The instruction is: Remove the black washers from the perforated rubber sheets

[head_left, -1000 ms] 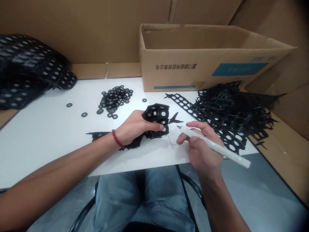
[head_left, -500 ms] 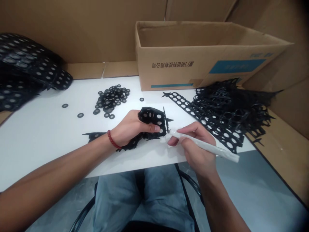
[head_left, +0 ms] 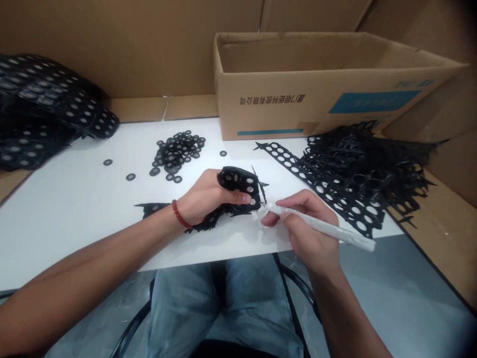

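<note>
My left hand is closed on a black rubber sheet dotted with rows of round spots, its thumb lying on top near the right edge. Part of the sheet curls up over the fingers, and its other end comes out behind the wrist. A thin ragged black strip sticks out at the sheet's right edge. In my right hand is a white pen-like tool, gripped between thumb and fingers. Its tip meets or nearly meets that strip; the exact contact is too small to tell.
A pile of small black rings lies at back left, with a few loose ones around it. Perforated black sheets are heaped on the right. Behind stands an open cardboard box. A spotted black roll is at far left.
The whole view has shifted slightly, so everything appears a little further right. The thin strip at the sheet's edge leans more than before. Both hands keep their grips.
</note>
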Demonstrator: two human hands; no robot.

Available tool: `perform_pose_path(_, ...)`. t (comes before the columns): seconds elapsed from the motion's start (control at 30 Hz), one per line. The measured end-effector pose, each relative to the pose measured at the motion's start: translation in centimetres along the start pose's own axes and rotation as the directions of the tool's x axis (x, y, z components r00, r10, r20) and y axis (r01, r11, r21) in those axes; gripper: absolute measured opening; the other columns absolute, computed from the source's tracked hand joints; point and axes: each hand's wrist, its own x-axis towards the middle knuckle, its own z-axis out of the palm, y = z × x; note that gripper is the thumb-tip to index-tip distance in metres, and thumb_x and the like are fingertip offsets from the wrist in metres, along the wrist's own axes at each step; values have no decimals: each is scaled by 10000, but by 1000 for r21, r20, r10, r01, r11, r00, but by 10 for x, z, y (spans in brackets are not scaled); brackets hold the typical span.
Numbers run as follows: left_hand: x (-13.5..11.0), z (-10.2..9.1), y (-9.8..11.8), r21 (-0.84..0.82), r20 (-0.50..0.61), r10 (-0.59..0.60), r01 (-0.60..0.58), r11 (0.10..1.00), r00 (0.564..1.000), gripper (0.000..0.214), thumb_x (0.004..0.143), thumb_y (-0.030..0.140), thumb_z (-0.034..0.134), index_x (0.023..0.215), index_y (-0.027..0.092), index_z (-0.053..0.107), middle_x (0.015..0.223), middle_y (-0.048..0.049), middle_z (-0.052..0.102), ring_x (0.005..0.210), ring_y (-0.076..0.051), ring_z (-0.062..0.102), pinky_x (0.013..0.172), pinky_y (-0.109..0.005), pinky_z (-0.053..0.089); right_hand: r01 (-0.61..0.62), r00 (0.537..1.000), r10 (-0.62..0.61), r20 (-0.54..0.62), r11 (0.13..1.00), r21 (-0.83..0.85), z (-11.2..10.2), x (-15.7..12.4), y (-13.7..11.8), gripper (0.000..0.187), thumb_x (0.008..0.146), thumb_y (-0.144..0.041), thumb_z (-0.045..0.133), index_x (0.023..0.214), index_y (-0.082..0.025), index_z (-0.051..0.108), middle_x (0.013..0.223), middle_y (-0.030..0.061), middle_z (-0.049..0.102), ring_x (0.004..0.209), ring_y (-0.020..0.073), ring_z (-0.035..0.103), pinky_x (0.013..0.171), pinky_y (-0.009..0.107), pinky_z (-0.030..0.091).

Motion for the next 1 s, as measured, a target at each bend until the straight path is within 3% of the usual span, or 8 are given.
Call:
perform_pose_path(0.4, 0, 5, -2, 33, -49, 80, -78, 996, 996, 234, 552, 141, 794, 767, 122, 703, 722, 8, 681, 668, -122, 599, 624, -222, 495, -159, 977, 172, 124, 982, -105, 1, 6, -12, 140, 736, -56, 541, 730, -192, 571, 615, -12, 695, 604, 139, 646, 615, 249, 506)
perform_pose_path(0.53, 1, 4, 2, 119, -59, 83, -75, 990, 995, 294, 552, 215, 803, 806, 116, 694, 771, -21, 699, 711, -157, 619, 650, -255, 504, -221, 974, 219, 59, 975, 37, -6, 10, -7, 64, 757, -170, 535, 723, -188, 585, 525, -3, 649, 502, 141, 589, 533, 253, 458)
perform_pose_path(0.63, 3, -3, 6, 294, -90, 76, -47, 955, 993, 298, 561, 265, 793, 797, 116, 690, 805, -42, 709, 733, -179, 626, 654, -271, 499, -343, 939, 341, -46, 936, -78, -18, 20, -11, 265, 799, -342, 487, 591, -189, 546, 343, -14, 486, 344, 120, 430, 397, 247, 328)
perform_pose_path(0.7, 5, -9, 7, 375, -80, 57, -23, 927, 995, 276, 581, 289, 776, 777, 120, 680, 782, -43, 706, 707, -178, 623, 625, -265, 485, -401, 914, 392, -104, 833, -382, -24, 31, -17, 358, 785, -404, 494, 490, -202, 473, 296, -28, 375, 311, 108, 332, 370, 261, 261)
perform_pose_path(0.8, 9, -18, 4, 339, -42, -5, 19, 941, 999, 264, 631, 299, 735, 827, 136, 666, 730, -31, 692, 642, -161, 618, 584, -253, 466, -300, 893, 447, -56, 498, -813, -27, 58, -22, 346, 745, -418, 530, 484, -192, 507, 445, 28, 533, 428, 153, 470, 439, 282, 326)
perform_pose_path(0.87, 12, -23, 2, 255, -48, -16, 28, 967, 999, 252, 655, 274, 711, 867, 145, 664, 742, -31, 692, 642, -151, 621, 612, -255, 478, -181, 868, 496, 22, 356, -917, -25, 80, -20, 391, 743, -520, 523, 556, -180, 574, 598, 79, 632, 551, 207, 569, 511, 300, 385)
perform_pose_path(0.93, 15, -27, 1, 187, -74, -29, 42, 982, 997, 190, 671, 249, 686, 824, 136, 671, 755, -48, 694, 652, -149, 626, 633, -257, 487, -134, 853, 520, -36, 151, -979, -20, 102, -14, 470, 702, -618, 526, 581, -169, 595, 621, 118, 639, 589, 250, 596, 525, 324, 394)
perform_pose_path(1.0, 16, -32, 3, 154, -105, -56, 72, 985, 993, 127, 680, 234, 667, 738, 121, 670, 753, -70, 696, 647, -155, 628, 617, -257, 487, -61, 821, 571, 3, 93, -994, -15, 120, -9, 513, 696, -658, 509, 602, -165, 614, 646, 129, 648, 607, 254, 607, 539, 331, 407)
